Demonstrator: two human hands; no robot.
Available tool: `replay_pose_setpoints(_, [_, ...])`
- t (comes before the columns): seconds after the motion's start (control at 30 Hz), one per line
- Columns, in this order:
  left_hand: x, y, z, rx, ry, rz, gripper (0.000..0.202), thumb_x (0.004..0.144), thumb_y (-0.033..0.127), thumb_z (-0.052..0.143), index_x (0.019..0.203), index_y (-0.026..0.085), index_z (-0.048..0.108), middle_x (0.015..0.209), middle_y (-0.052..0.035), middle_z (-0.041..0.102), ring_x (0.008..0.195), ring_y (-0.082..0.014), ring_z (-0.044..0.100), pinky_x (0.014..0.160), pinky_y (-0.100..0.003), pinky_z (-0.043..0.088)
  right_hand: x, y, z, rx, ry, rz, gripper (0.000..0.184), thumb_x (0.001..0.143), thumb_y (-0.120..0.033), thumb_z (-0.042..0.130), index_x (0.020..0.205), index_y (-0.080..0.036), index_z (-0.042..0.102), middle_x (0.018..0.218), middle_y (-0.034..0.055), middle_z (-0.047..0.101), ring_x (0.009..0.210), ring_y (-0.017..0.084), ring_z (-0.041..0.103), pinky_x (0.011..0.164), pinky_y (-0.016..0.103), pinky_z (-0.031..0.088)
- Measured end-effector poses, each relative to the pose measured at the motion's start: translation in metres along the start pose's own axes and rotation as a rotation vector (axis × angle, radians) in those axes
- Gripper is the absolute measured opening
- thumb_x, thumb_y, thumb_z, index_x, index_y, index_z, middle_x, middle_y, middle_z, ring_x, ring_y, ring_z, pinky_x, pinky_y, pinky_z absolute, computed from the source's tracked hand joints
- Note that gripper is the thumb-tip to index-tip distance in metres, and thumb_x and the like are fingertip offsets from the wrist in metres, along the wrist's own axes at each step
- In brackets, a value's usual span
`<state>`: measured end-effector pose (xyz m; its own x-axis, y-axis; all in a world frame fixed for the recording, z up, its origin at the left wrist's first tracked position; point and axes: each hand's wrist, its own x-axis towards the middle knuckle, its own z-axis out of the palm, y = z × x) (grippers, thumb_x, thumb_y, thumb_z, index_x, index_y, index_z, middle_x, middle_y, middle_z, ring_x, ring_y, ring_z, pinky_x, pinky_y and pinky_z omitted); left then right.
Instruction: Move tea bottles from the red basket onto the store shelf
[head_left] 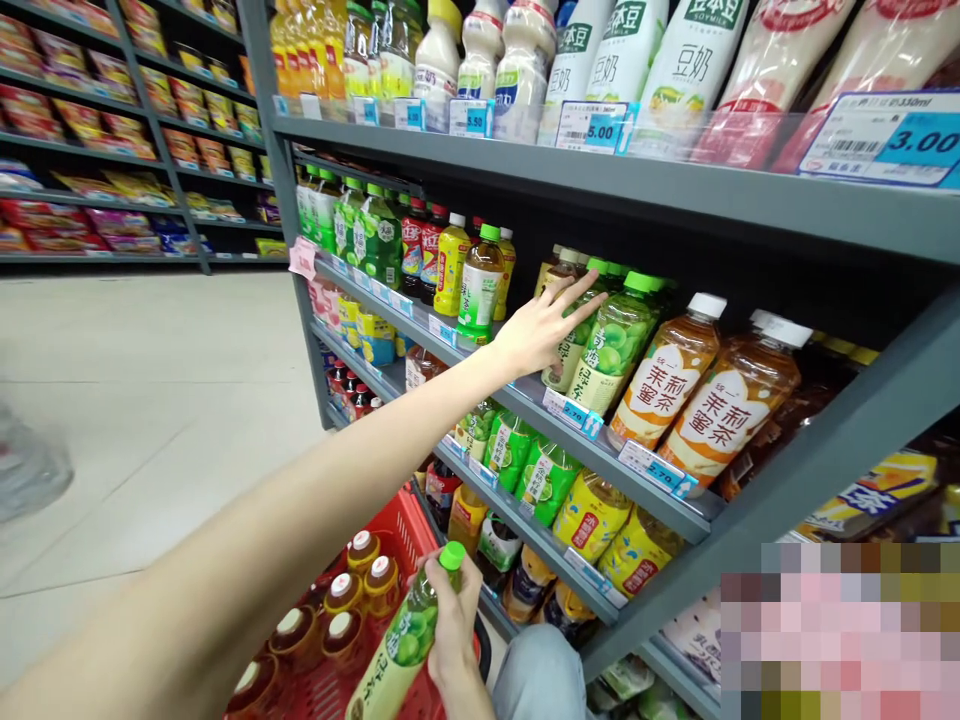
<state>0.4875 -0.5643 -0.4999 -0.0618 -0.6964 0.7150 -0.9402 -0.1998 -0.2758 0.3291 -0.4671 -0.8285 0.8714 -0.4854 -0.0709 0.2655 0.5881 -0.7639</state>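
Observation:
My left hand (541, 328) reaches across to the middle shelf, its fingers spread over the front of the green tea bottles (616, 335). The fingertips overlap the green caps; whether they press on a bottle I cannot tell. Low down, my right hand (454, 610) is closed around a green tea bottle (405, 640) with a bright green cap, tilted above the red shopping basket (394, 530). Several amber bottles with white caps (343, 592) stand upright in that basket.
Orange-labelled jasmine tea bottles (667, 375) stand right of my left hand, a clear green-capped bottle (480, 285) to its left. The upper shelf edge (480, 140) juts out above. A shelf post (750, 520) slants down at right. My knee (540, 675) is beside the basket.

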Motion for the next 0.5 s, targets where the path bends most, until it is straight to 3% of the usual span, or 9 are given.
replay_pose_setpoints(0.2, [0.005, 0.008, 0.003, 0.047, -0.038, -0.036, 0.114, 0.071, 0.028, 0.080, 0.161, 0.010, 0.012, 0.171, -0.0183, 0.008, 0.153, -0.0411, 0.017, 0.120, -0.054, 0.031, 0.000, 0.005, -0.002, -0.087, 0.036, -0.024, 0.036, 0.071, -0.048, 0.083, 0.082, -0.018, 0.066, 0.079, 0.0009, 0.070, 0.071, 0.018, 0.066, 0.069, 0.029, 0.053])
replay_pose_setpoints(0.5, [0.011, 0.016, 0.005, 0.112, -0.033, -0.046, 0.108, 0.070, 0.017, 0.074, 0.160, 0.004, 0.015, 0.171, -0.0170, 0.011, 0.149, -0.0417, 0.023, 0.120, -0.052, 0.032, 0.003, 0.017, -0.008, -0.133, 0.113, -0.068, 0.040, 0.069, -0.049, 0.084, 0.088, -0.018, 0.068, 0.085, 0.0044, 0.073, 0.078, 0.021, 0.069, 0.067, 0.029, 0.054])
